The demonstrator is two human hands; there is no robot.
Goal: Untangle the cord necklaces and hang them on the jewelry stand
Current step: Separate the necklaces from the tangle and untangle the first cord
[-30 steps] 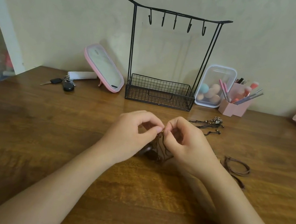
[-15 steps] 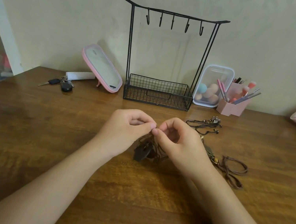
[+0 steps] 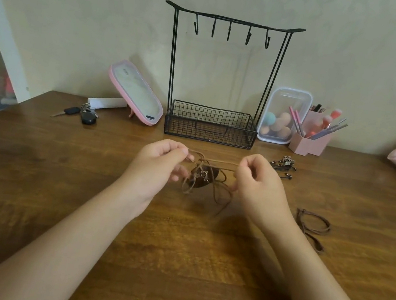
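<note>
**Hands draw apart and the cord comes taut**

Half a second ago both sets of fingertips met over the knot; now they have moved apart. The left hand (image 3: 161, 167) pinches one end of the tan cord necklace (image 3: 220, 163) between curled thumb and forefinger, with the other fingers loosely folded beneath. Between the two hands the cord runs as a straight doubled line. Just below it a dark oval pendant (image 3: 203, 180) hangs among slack loops, with stray ends trailing toward the table (image 3: 175, 262). The right hand (image 3: 258, 184) holds the other end, its fingers curled round it. The pull seems to be opening the tangle, but strands below the fingers still cross, so the untangling looks unfinished.

The cord appears thin, matte and limp, like suede, and the pendant smooth and rounded. Right of the right fingers lies a charm cluster (image 3: 283, 162) of small metal pieces on dark cord. Nearer the person lies a dark cord loop (image 3: 314, 222), flat on the wood. Beyond the fingertips stands the black wire jewelry stand (image 3: 234, 21), with five bare hooks above a mesh basket.
</note>
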